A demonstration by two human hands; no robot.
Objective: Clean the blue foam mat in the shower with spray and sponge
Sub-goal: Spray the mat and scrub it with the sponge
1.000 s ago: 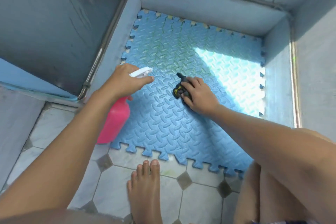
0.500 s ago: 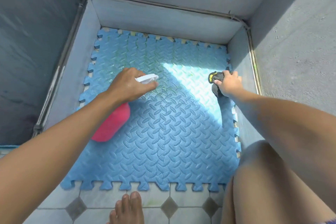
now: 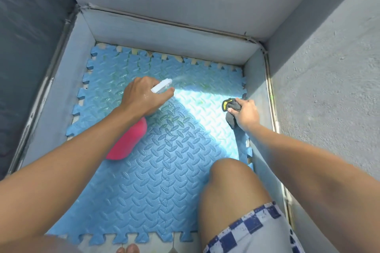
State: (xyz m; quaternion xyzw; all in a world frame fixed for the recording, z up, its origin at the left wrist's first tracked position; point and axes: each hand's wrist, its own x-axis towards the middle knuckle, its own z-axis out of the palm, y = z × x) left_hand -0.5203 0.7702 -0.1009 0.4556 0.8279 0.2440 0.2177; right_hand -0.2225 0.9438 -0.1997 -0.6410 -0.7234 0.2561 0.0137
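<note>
1. Left hand [image 3: 144,98] grasps the neck of the spray bottle [image 3: 127,144]. Its fingers [image 3: 167,91] are curled over the white trigger head [image 3: 162,86]. Faint mist shows just past the fingertips, so prob. mid-squeeze.
2. The pink bottle body hangs tilted behind the palm, above the mat. Judged rigid, smooth plastic, moderate weight w/ liquid. Wet skin could let it slip, so the neck under the trigger is the best hold.
3. Right hand [image 3: 245,114] holds the sponge [image 3: 231,107], dark grey w/ a yellow edge. Fingers are curled over its top, thumb on the near side.
4. Sponge looks soft, light and squashy. Best gripped from on top, pressing flat.
5. Blue foam mat [image 3: 154,181] lies under both hands and covers the shower floor. Greenish marks sit beyond the left fingertips.
6. Mat is likely light and bendy. Its jigsaw joints may lift under hard scrubbing, and it may be slick when wet.
</note>
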